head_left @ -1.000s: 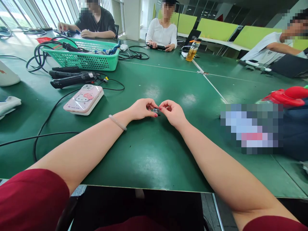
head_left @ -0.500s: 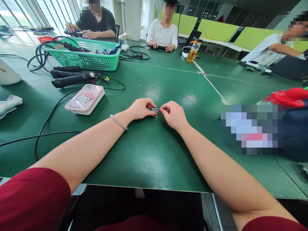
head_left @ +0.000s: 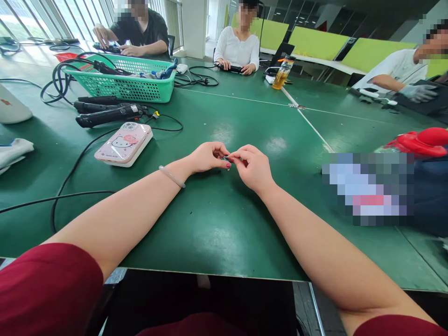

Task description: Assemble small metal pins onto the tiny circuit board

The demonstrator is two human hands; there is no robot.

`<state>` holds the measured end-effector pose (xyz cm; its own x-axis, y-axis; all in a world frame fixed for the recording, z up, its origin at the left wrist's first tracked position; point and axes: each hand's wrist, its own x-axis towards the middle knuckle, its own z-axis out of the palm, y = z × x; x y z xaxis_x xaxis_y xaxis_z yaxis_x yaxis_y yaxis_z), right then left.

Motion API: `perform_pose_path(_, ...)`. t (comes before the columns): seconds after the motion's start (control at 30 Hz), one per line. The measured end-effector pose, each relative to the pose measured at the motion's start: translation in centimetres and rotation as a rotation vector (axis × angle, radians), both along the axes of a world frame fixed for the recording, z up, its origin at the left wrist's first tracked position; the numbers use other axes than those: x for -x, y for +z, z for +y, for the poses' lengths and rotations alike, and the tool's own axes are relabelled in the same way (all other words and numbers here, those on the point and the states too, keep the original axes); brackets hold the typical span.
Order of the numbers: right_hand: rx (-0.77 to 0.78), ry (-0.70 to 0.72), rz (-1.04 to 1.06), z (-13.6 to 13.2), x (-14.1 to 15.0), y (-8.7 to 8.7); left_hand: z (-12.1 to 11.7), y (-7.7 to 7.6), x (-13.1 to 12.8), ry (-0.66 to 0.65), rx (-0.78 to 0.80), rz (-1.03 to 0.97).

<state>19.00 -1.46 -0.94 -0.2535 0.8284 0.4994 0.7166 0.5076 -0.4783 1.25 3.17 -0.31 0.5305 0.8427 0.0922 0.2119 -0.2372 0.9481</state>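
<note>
Right hand has closed in on the small part since the last frame, gap to left hand gone; a gloved hand now shows at far right. Left thumb and fingers are clamped on the part, just above the green table; right thumb and index tips are together at its edge, can't tell if they grip it; part mostly hidden by fingers. Pink case lies left of the hands; black handles and green basket beyond; bottle further back; three people around the table.
</note>
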Motion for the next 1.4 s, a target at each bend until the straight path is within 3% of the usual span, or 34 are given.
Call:
perform_pose_path(0.17, -0.017, -0.065, -0.002, -0.2, 0.0, 0.5, 0.8, -0.3, 0.5, 0.14, 0.149, -0.223)
perform_pose_path(0.3, 0.13, 0.061, -0.18, -0.1, 0.3, 0.1, 1.5, -0.6, 1.1, 0.228, 0.173, -0.251)
perform_pose_path(0.53, 0.195, 0.084, -0.285, 0.3, 1.3, -0.7, 1.6, -0.9, 0.8, 0.209, 0.093, -0.162)
perform_pose_path(0.83, 0.055, -0.062, 0.048, 0.5, 0.2, -0.2, 0.8, -0.5, 0.6, 0.154, 0.033, -0.072)
perform_pose_path(1.4, 0.018, -0.096, 0.06, 0.4, 0.3, -0.2, 0.5, -0.1, 0.6, 0.091, 0.057, -0.109)
